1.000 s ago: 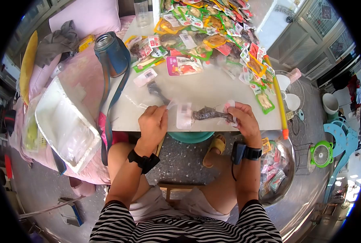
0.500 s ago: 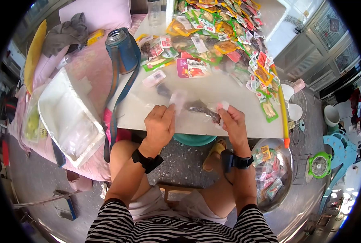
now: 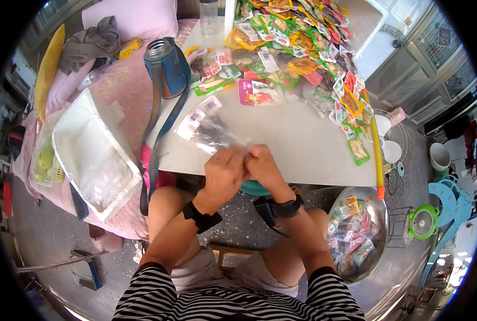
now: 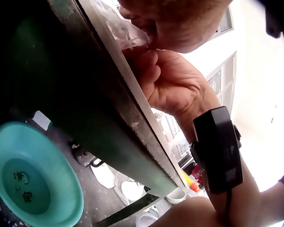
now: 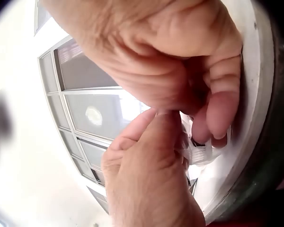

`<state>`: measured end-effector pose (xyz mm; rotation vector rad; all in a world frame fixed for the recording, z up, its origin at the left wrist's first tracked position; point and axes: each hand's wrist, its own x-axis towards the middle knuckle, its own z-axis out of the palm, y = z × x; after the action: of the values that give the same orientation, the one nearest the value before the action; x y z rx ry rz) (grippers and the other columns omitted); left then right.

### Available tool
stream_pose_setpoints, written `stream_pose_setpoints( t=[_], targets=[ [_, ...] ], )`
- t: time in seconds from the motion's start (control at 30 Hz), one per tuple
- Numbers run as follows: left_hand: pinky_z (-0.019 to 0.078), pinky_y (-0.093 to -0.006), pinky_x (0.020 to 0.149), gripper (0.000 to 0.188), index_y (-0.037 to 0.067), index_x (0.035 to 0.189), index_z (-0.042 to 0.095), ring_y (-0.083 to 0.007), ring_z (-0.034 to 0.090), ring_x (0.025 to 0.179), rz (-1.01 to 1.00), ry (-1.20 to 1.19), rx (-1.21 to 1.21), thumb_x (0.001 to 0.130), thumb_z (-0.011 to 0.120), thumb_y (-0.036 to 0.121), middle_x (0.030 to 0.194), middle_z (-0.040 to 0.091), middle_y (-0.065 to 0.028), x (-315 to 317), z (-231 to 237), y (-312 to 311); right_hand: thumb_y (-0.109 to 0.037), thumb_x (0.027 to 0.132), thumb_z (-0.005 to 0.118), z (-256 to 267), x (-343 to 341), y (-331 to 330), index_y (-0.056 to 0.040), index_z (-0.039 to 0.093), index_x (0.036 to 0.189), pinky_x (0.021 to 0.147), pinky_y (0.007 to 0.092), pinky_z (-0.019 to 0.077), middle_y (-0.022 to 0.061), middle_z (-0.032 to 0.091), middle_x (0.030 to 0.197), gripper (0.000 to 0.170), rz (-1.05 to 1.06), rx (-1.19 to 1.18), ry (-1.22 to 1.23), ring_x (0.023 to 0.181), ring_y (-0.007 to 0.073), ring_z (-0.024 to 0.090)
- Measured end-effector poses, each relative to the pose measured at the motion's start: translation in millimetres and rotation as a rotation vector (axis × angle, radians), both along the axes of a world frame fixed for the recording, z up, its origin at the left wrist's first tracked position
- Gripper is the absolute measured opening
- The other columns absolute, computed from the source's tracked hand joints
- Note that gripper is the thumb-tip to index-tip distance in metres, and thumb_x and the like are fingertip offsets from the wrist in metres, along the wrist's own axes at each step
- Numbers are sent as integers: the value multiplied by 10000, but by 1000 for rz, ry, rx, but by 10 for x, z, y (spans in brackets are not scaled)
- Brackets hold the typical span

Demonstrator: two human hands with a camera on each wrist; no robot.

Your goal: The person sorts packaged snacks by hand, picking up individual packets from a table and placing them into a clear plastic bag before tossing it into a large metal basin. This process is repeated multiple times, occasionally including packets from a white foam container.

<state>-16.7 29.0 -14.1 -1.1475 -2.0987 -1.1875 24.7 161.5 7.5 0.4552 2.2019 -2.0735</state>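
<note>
Over the table's near edge, my left hand (image 3: 223, 170) and right hand (image 3: 263, 167) meet, their fingers pinching clear plastic. It belongs to a clear packet (image 3: 217, 138) with dark contents, which stretches from the fingertips up and left over the table. White labels (image 3: 191, 124) with barcodes lie at its far end, two close together. In the left wrist view, crinkled plastic (image 4: 120, 29) shows between the curled fingers of both hands. The right wrist view shows the thumb and fingers close together, with a bit of plastic (image 5: 199, 153) below them. The pinched end itself is mostly hidden by fingers.
A pile of colourful food packets (image 3: 303, 40) covers the table's far side, with a pink-white packet (image 3: 260, 92) nearer. A blue strapped flask (image 3: 169, 69) stands left. Right lie a yellow pole (image 3: 378, 144) and a metal basin (image 3: 380, 235) of packets. A teal basin (image 4: 61, 156) sits below.
The packet was stretched between both hands; my right hand has moved left to meet my left hand. The held packet's label now lies beside the one on the table.
</note>
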Motion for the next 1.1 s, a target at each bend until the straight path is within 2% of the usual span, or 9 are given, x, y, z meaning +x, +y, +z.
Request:
stream_pose_setpoints(
  t=[0.2,0.3,0.4,0.6,0.8,0.9,1.0,1.07,1.1],
  targets=[
    [503,-394,627,191,-34,993,673,-347,608,699,3,-59,79,810,616,-23,806,622,-177,-56,25,-52,-9,859,520,-64,-49,-27,71,615,810,569,328,482,137,629,684,134,84,230,265,609,156,588],
    [509,-425,656,234,-12,993,665,-370,614,751,11,-122,113,766,609,-35,852,634,-181,-84,4,-80,-78,844,561,-171,-93,37,39,624,800,621,379,499,168,622,691,141,199,102,302,656,218,629],
    [512,-438,671,296,2,1021,660,-375,618,771,43,-134,37,735,600,-46,861,636,-179,-99,11,-105,-161,801,629,-146,-73,49,13,635,790,611,430,502,195,632,714,175,271,681,385,674,306,650],
    [508,-432,659,368,13,1088,643,-358,616,752,102,-128,-136,726,596,-37,806,615,-158,-118,23,-140,-209,766,669,-14,23,-173,-16,655,843,623,470,504,179,656,735,208,87,1084,230,706,358,653],
    [505,-432,657,329,12,1072,649,-349,616,744,115,-83,-129,749,597,-25,793,608,-151,-149,47,-105,-181,779,647,-37,-13,-37,15,633,814,574,440,513,199,630,647,199,58,804,416,617,320,650],
    [511,-429,677,310,5,1069,653,-356,623,763,111,-150,-159,766,596,-22,828,627,-163,-169,32,-138,-174,781,642,122,-19,53,34,619,802,620,452,516,217,639,698,211,15,99,81,679,352,652],
    [520,-429,711,294,-4,1070,658,-372,635,798,44,-119,-114,784,594,-20,893,655,-192,-161,-11,-101,-139,768,625,-28,-86,28,34,615,787,675,467,510,234,639,748,175,23,121,34,742,404,634],
    [526,-421,730,283,-18,1069,663,-380,650,822,17,-67,-90,801,575,-46,922,669,-210,-122,-2,-58,-92,740,610,-425,-187,-116,31,609,745,630,474,474,250,612,730,123,-179,593,421,696,454,578],
    [528,-413,738,281,-30,1068,664,-382,661,835,29,-48,-101,811,557,-72,927,675,-216,-105,12,-60,-87,722,601,-434,-204,-174,21,625,754,646,492,476,246,625,756,115,-226,660,375,723,453,587]
  ],
)
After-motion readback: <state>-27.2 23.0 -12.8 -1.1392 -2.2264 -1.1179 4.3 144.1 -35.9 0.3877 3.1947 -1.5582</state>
